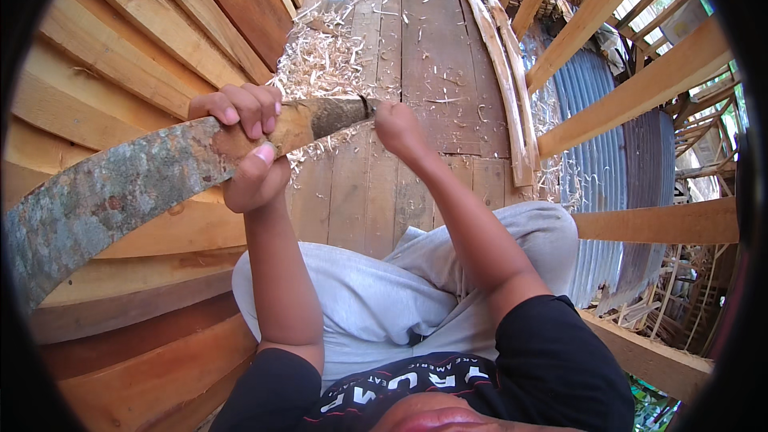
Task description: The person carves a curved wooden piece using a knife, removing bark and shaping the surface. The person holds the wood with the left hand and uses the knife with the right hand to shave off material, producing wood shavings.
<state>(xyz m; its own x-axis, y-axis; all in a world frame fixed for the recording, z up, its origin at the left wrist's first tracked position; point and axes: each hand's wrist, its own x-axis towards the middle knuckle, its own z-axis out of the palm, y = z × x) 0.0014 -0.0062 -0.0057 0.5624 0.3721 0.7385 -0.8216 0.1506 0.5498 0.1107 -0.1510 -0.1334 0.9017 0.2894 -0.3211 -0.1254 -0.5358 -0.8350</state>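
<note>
A long, curved piece of wood (120,172) with grey, mottled bark runs in from the left edge; toward its right end the surface changes to bare tan wood and a darker rough patch. My left hand (252,132) is closed around it near that end, fingers over the top and thumb below. Just past the tip, my right hand (396,128) is a closed fist. A thin dark edge shows beside the fist at the wood's end, but what the fist grips is mostly hidden. Curled pale shavings (324,52) lie beyond my hands.
I sit cross-legged on a plank floor (436,40). Stacked boards (112,48) rise close on the left. Two long pale poles (502,72) lie to the right, before wooden rails (632,112) and corrugated metal sheets (592,104). A clear container (336,2) stands among the far shavings.
</note>
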